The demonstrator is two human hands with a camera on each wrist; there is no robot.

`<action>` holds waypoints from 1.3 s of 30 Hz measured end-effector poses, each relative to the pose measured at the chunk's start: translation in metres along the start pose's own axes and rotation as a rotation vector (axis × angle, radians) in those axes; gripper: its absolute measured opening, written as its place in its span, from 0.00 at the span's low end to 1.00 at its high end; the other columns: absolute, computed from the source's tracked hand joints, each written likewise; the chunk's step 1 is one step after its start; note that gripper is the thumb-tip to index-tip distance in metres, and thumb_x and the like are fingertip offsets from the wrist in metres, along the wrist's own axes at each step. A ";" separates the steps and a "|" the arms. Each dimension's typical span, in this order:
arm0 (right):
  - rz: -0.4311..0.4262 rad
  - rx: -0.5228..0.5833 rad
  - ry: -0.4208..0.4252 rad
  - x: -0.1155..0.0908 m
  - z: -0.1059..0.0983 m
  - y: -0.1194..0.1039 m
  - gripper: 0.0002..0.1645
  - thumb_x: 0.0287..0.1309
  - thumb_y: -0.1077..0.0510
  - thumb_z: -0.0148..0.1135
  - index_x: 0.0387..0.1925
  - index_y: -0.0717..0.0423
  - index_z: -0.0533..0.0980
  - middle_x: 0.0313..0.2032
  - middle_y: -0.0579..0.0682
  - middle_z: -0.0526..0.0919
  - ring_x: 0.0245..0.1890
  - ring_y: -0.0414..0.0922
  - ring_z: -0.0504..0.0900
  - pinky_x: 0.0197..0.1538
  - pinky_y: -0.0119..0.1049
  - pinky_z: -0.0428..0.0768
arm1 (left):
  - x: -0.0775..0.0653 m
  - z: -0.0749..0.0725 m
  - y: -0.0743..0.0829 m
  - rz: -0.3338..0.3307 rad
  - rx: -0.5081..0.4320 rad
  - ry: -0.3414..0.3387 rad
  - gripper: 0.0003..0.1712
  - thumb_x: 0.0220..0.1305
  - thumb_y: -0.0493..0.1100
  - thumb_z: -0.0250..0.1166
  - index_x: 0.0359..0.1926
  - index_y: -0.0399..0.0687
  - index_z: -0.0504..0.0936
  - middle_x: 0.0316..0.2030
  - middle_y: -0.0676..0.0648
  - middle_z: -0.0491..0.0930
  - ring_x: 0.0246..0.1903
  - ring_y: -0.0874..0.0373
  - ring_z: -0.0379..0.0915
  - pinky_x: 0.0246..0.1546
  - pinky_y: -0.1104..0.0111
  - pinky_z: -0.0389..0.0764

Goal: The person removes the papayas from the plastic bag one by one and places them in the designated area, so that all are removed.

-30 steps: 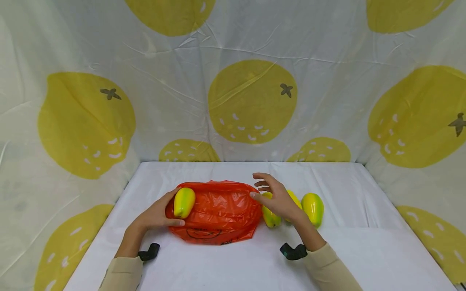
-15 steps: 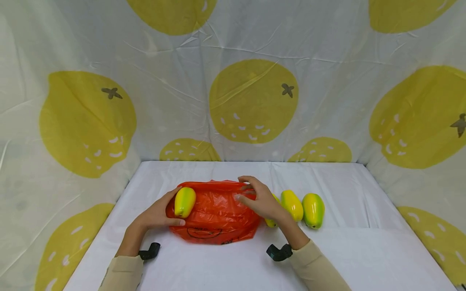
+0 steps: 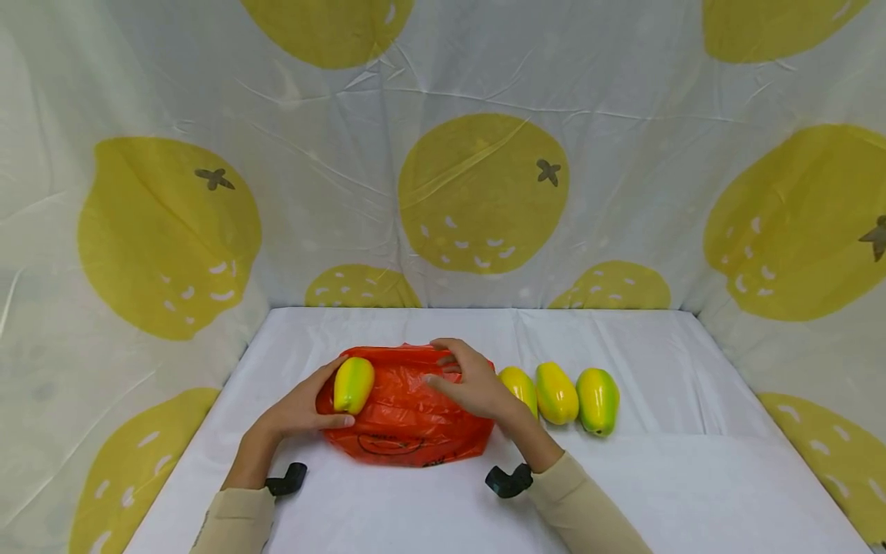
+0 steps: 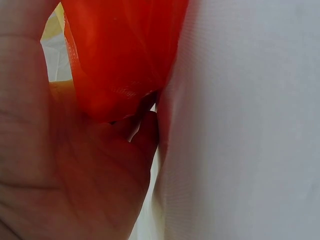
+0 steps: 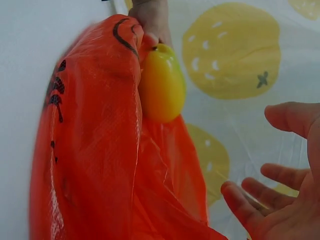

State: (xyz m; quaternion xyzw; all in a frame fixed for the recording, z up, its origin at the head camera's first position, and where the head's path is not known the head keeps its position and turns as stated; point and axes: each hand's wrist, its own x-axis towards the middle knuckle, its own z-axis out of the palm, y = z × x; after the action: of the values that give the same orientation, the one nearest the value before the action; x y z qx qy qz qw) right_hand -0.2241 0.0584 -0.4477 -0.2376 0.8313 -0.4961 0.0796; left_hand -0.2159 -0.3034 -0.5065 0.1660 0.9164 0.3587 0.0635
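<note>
A red plastic bag (image 3: 415, 400) lies on the table with its mouth spread wide. My left hand (image 3: 298, 406) grips the bag's left end, thumb in front and fingers round the back; in the left wrist view, the left palm (image 4: 90, 175) curves around the red film. One yellow-green papaya (image 3: 354, 385) sits in the left part of the mouth, beside that hand; whether the fingers touch it, I cannot tell. Over the bag's right part hovers my right hand (image 3: 474, 383), holding nothing, its fingers loosely bent. In the right wrist view, the right hand's fingers (image 5: 270, 192) are apart from the bag.
Three more papayas stand in a row right of the bag: one partly behind my right forearm (image 3: 519, 385), a middle papaya (image 3: 557, 394) and an outer papaya (image 3: 598, 402). A white cloth covers the table (image 3: 692, 477). Lemon-print curtains (image 3: 477, 192) enclose the back and sides.
My right hand has moved left, from beside the row of papayas to over the bag's right part, uncovering the papayas. The left hand, bag and papaya in it have stayed nearly still.
</note>
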 end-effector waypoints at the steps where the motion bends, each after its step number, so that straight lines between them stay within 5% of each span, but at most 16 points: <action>1: -0.011 -0.013 -0.001 0.001 0.002 -0.001 0.41 0.66 0.40 0.66 0.74 0.50 0.65 0.69 0.53 0.72 0.64 0.56 0.78 0.64 0.54 0.80 | -0.001 0.000 0.000 -0.003 -0.002 -0.001 0.68 0.49 0.65 0.78 0.82 0.52 0.50 0.77 0.41 0.59 0.73 0.38 0.60 0.70 0.35 0.65; 10: -0.031 -0.043 -0.041 0.009 0.022 -0.011 0.41 0.66 0.40 0.64 0.74 0.49 0.63 0.70 0.54 0.71 0.64 0.53 0.76 0.62 0.54 0.81 | -0.004 -0.001 0.001 -0.018 -0.015 0.008 0.69 0.48 0.65 0.79 0.83 0.54 0.48 0.77 0.42 0.59 0.73 0.39 0.60 0.69 0.35 0.68; 23: -0.005 0.010 -0.091 0.029 0.061 -0.005 0.42 0.66 0.38 0.65 0.74 0.49 0.65 0.71 0.51 0.72 0.61 0.46 0.79 0.61 0.41 0.83 | -0.004 -0.002 -0.004 -0.027 -0.019 0.017 0.69 0.48 0.65 0.79 0.83 0.60 0.47 0.77 0.44 0.60 0.73 0.41 0.61 0.69 0.35 0.68; 39: 0.116 -0.035 -0.100 0.050 0.102 -0.017 0.52 0.59 0.30 0.68 0.75 0.48 0.62 0.67 0.46 0.73 0.56 0.44 0.79 0.55 0.39 0.84 | -0.004 -0.004 -0.006 0.027 -0.048 0.019 0.65 0.48 0.62 0.80 0.82 0.62 0.52 0.77 0.45 0.61 0.73 0.41 0.61 0.70 0.35 0.66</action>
State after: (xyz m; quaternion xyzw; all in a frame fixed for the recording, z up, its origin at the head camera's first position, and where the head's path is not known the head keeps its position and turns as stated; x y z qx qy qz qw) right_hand -0.2249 -0.0520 -0.4782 -0.2148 0.8472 -0.4636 0.1456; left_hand -0.2150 -0.3111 -0.5076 0.1732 0.9058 0.3829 0.0540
